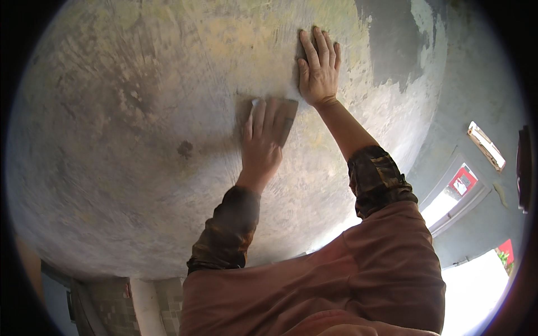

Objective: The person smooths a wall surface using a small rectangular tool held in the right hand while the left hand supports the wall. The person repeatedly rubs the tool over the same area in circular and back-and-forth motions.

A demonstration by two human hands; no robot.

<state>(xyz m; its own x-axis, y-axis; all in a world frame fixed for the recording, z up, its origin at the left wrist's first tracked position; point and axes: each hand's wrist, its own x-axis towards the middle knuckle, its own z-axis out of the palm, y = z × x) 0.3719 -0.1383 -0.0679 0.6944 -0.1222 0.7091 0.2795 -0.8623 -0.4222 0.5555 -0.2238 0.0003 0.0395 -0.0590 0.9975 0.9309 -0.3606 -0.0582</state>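
A broad mottled surface in grey, cream and yellow fills most of the head view; it looks curved, though the lens bends it too. My left hand presses a flat grey-brown sheet, which looks like sandpaper, against it with the fingers laid over the sheet. The hand is slightly blurred, and its palm side is hidden. Further up and to the right, my right hand lies flat on the same surface with fingers stretched out, holding nothing.
A dark grey patch with ragged pale edges marks the surface at upper right. On the right are a bluish-grey wall, a white strip-shaped fixture and a bright window opening. Blockwork and a pale post show at lower left.
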